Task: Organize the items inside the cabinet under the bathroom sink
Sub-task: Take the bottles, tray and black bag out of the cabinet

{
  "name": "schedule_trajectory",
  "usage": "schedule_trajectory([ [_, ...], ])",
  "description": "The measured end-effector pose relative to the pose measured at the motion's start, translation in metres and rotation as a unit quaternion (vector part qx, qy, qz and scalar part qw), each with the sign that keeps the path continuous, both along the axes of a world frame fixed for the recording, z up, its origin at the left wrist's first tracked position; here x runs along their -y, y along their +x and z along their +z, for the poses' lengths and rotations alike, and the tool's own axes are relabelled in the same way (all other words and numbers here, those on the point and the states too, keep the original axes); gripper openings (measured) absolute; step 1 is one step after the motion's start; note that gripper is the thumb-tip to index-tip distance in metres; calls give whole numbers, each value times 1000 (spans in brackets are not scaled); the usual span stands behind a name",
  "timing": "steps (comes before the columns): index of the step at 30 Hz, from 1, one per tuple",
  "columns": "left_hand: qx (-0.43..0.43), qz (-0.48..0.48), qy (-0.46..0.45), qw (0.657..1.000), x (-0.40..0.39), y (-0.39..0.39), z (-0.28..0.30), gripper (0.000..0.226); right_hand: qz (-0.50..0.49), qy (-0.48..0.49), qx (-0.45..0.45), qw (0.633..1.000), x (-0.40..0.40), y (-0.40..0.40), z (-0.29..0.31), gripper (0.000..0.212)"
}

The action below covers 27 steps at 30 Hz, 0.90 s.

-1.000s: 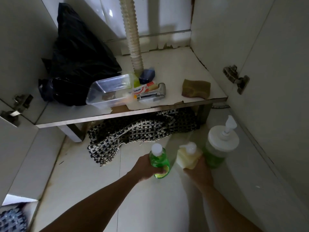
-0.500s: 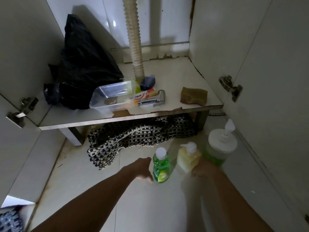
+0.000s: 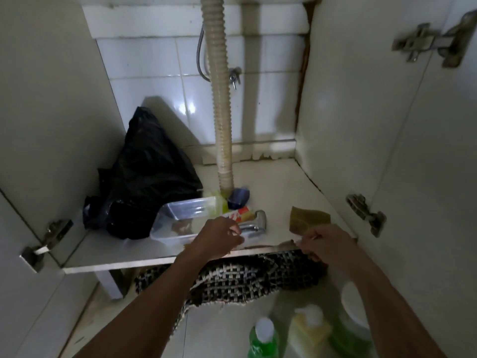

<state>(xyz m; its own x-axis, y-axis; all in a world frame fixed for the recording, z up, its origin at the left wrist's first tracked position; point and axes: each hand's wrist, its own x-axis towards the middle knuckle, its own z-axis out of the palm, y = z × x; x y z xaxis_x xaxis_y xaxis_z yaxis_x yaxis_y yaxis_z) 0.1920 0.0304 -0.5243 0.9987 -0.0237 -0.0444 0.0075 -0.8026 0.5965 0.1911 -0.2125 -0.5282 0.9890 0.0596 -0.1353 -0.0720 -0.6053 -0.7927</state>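
Both hands reach over the near edge of the cabinet shelf [image 3: 271,177]. The left hand [image 3: 216,240], fingers curled, hovers by the clear plastic container [image 3: 180,218] and chrome faucet part [image 3: 254,226]; whether it grips anything I cannot tell. The right hand [image 3: 326,242], fingers bent, sits just near of the brown sponge [image 3: 308,219]; its hold is also unclear. 3 soap bottles [image 3: 309,332] stand on the floor near right.

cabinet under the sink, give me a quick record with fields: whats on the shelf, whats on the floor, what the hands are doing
shelf: black bag, clear tub, toothpaste box, chrome tap, brown sponge
pipe: ribbed drain hose runs down to shelf
floor: woven mat, green bottle, yellow pump bottle
left hand: over tub's front edge, grip unclear
right hand: at shelf's front edge near sponge, grip unclear
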Motion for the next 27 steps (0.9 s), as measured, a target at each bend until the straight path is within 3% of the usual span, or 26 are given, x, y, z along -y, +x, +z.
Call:
schedule_trajectory([
  [4,141,82,14,987,-5,19,3,19,25,-78,25,996,-34,28,-6,25],
  [6,156,102,3,982,-17,26,-5,20,34,-139,35,989,-50,45,-6,18],
  [9,158,101,29,982,-40,33,-24,24,35,-228,41,972,-78,78,1,29],
  [15,251,144,62,955,-73,85,3,20,27,-207,73,975,-124,146,0,29],
  [17,206,160,68,963,-71,118,17,23,35,-213,74,974,-136,162,-1,27],
  [21,18,168,132,977,-58,172,14,25,35,-254,63,965,-154,186,-9,32],
  [27,-95,158,191,964,-57,213,-21,45,55,-318,51,945,-171,217,-19,43],
])
